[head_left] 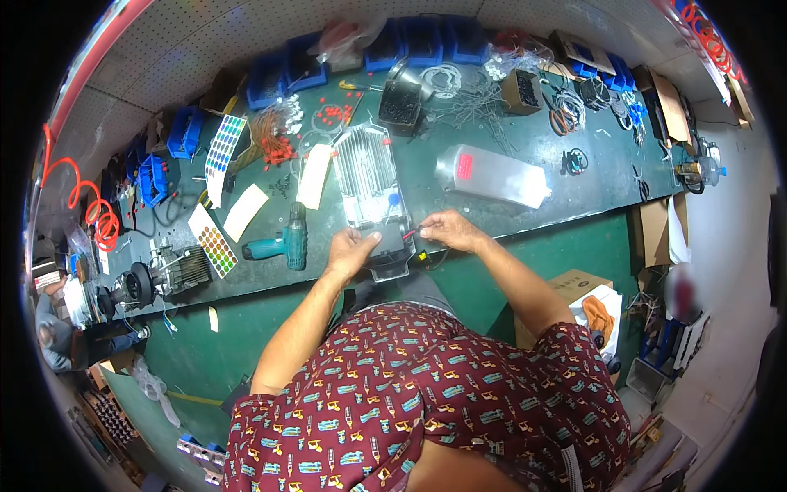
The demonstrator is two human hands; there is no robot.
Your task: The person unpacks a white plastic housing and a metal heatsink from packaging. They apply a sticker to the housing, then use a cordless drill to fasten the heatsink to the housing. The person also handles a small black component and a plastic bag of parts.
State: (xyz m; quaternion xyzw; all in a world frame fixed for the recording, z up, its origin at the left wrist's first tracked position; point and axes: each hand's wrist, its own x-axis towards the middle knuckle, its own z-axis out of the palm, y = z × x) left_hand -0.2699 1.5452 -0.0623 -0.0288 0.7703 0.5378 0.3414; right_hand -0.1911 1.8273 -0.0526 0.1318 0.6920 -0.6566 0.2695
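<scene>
A silver finned metal housing (366, 172) lies on the green workbench, its lower end reaching the near edge. A dark box-like part (387, 238) sits at that end. My left hand (352, 251) is closed on the left side of this end, the thumb lying over it. On the other side, my right hand (450, 230) pinches a thin red wire (409, 234) beside the dark part. Just below my right hand is a small yellow piece (424, 257) by a dark cable. A teal cordless drill (291, 243) lies left of my left hand.
A smooth pale metal cover (496, 177) lies to the right. Sticker sheets (223, 160), a black box of small parts (399, 107) and loose cables (567, 111) are around. Blue bins (385, 49) line the back. A motor (180, 271) stands far left, near another person (56, 328).
</scene>
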